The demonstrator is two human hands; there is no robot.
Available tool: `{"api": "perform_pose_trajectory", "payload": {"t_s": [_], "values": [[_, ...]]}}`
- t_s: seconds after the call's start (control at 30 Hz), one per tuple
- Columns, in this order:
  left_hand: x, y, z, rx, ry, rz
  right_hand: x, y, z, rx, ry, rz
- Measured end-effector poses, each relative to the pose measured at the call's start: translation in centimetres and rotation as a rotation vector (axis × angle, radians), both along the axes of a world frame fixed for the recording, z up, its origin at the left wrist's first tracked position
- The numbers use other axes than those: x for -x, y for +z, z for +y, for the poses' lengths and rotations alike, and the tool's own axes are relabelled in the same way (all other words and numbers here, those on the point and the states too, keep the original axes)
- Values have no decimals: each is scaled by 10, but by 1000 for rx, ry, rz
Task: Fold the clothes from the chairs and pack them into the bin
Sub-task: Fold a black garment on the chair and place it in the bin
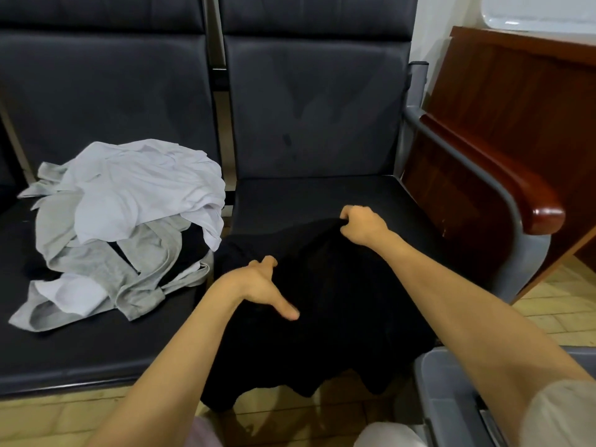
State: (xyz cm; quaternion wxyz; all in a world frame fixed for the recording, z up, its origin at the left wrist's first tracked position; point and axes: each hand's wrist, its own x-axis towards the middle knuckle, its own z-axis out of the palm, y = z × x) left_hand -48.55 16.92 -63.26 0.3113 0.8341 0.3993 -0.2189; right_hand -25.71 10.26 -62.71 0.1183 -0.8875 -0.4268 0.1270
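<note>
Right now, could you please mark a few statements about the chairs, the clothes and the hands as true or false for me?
1. The right hand grips the far edge of the black garment. True.
2. The pile of white and grey clothes lies in the grey bin. False: it lies on the left chair seat.
3. The left hand rests on the black garment. True.
4. The black garment lies wholly on the right chair seat. False: its near part hangs over the seat's front edge.
</note>
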Motion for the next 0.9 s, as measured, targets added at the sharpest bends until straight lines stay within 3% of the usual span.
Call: {"api": "perform_pose_trajectory", "payload": {"t_s": [0.07, 0.13, 0.23, 0.3, 0.37, 0.47, 0.6, 0.7, 0.8, 0.9], "values": [[-5, -4, -9, -117, -93, 105, -3, -3, -5, -89, -20, -132], [-10, -10, -9, -256, -29, 48, -8, -11, -17, -114, 54, -194], [-5, -17, 5, -510, 194, -143, -10, -25, -39, 10, 424, -24], [0, -24, 12, -719, 277, -234, -6, -32, -51, 167, 518, 14], [-1, -30, 8, -735, 326, -370, -5, -35, -59, 284, 389, -110], [-15, -21, -17, -525, 279, -458, 4, -27, -61, 400, -4, -189], [-32, -9, -70, -310, 8, -133, 20, -15, -60, 491, -113, -216], [-39, -16, -67, -407, -102, 61, 23, 2, -57, 542, -137, -93], [-38, -21, -37, -656, 14, -27, 28, 18, -54, 565, -106, 131], [-32, -16, -22, -808, 164, -202, 25, 16, -46, 223, 12, 126]]}}
